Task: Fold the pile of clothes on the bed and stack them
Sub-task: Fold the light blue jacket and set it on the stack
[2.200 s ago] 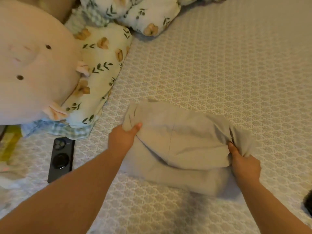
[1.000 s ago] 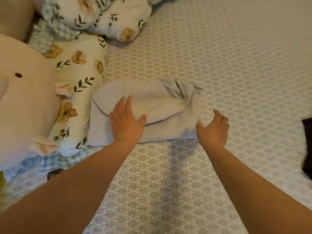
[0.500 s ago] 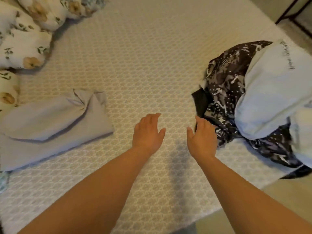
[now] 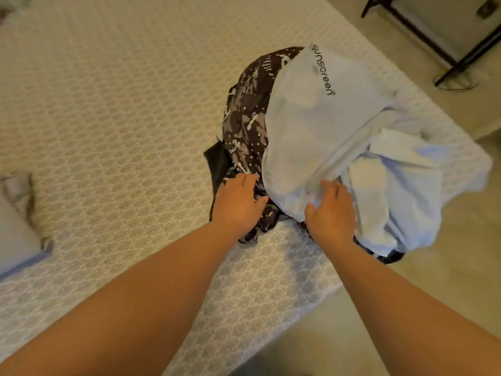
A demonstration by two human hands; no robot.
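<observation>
Two hands on the clothes pile (image 4: pixel 325 147) at the bed's near-right corner. Left hand (image 4: pixel 238 204) lies palm down on the dark patterned garment (image 4: pixel 246 112), fingers straight-ish and together, thumb out to the right; touching fabric, not curled round it. Right hand (image 4: pixel 330 213) is on the lower edge of the pale blue garment (image 4: pixel 311 118), the one w/ "sunscreen" printed in dark letters near its far edge. Fingers extended, thumb spread left; fingertips are partly sunk in the folds, so can't tell for sure if any cloth is pinched, but it reads as flat contact.

Pile layout: pale blue garment on top and to the right, draped over the patterned one, which shows along the left side and under both hands. More light blue/white cloth (image 4: pixel 401 191) bunched to the right, hanging off the bed (image 4: pixel 122 104) edge. Small black piece (image 4: pixel 217 161) sticks out at the pile's left, just beyond the left hand.

Folded grey garment (image 4: pixel 16 234) sits well apart at the frame's left edge, cut off by it. Bed cover is a pale lattice-pattern. Dark metal frame legs (image 4: pixel 447 50) on the floor, top right.
</observation>
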